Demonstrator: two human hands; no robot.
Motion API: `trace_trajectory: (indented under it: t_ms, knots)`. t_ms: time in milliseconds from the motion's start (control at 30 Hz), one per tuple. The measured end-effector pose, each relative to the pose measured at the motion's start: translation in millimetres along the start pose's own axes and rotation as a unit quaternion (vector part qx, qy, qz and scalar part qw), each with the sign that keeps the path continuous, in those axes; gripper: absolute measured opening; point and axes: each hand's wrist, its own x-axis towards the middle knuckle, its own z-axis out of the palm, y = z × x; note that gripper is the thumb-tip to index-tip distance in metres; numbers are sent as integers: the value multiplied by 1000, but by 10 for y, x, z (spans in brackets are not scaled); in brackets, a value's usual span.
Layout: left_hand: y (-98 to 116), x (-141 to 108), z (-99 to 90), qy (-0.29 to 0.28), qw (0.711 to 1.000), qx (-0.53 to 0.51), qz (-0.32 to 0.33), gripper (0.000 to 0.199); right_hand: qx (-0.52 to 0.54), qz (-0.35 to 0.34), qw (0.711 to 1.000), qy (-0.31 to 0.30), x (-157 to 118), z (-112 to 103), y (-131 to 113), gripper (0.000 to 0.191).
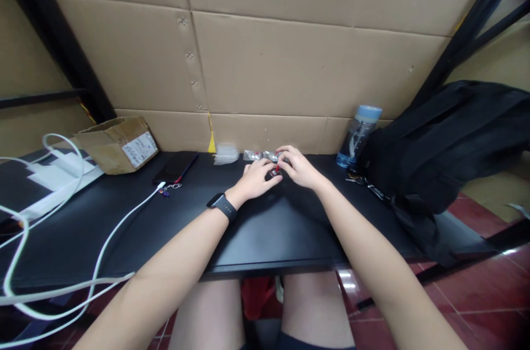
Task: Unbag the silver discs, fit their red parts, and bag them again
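Near the back of the black table, a small red item (277, 169) stands between my hands, over a small round clear piece. My right hand (298, 166) pinches the red item from above with its thumb and fingertips. Fingers curved around the round piece, my left hand (257, 178) steadies it on the tabletop; its wrist wears a black watch. Just behind my hands lie small clear packets (253, 155) with round pieces and bits of red inside. A stack of clear plastic bags (226, 154) is to the left of them.
On the black table (273, 234), a cardboard box (120, 146), phone (176, 168), white cables (99, 250) and a white power strip (62, 181) lie left. A water bottle (358, 136), keys (355, 177) and black backpack (451, 140) are right. A cardboard wall (273, 74) closes the back.
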Motion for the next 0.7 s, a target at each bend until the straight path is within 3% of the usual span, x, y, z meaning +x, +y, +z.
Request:
trace_trajectory:
  t_ms: [100,200,300,400,533,700]
  knots:
    - [-23,-3,-6,-22,1000,15,-11,48,-17,9,1000,-8,-8,-18,11,13]
    - [-137,6,-115,-7,999,37,-21,55,-37,29,998,-46,-20,-33,44,13]
    - [-337,9,-260,14,995,83,-61,39,-50,38,993,-102,-27,-50,70,15]
    - [-541,1,-350,-19,989,130,-70,24,-34,43,988,-146,-28,-74,95,13]
    - [-682,1,-333,-45,989,132,-52,23,-30,85,988,-125,-41,-144,195,11]
    - [-693,8,-228,-31,990,138,-19,24,-129,197,968,-87,-127,-286,463,15]
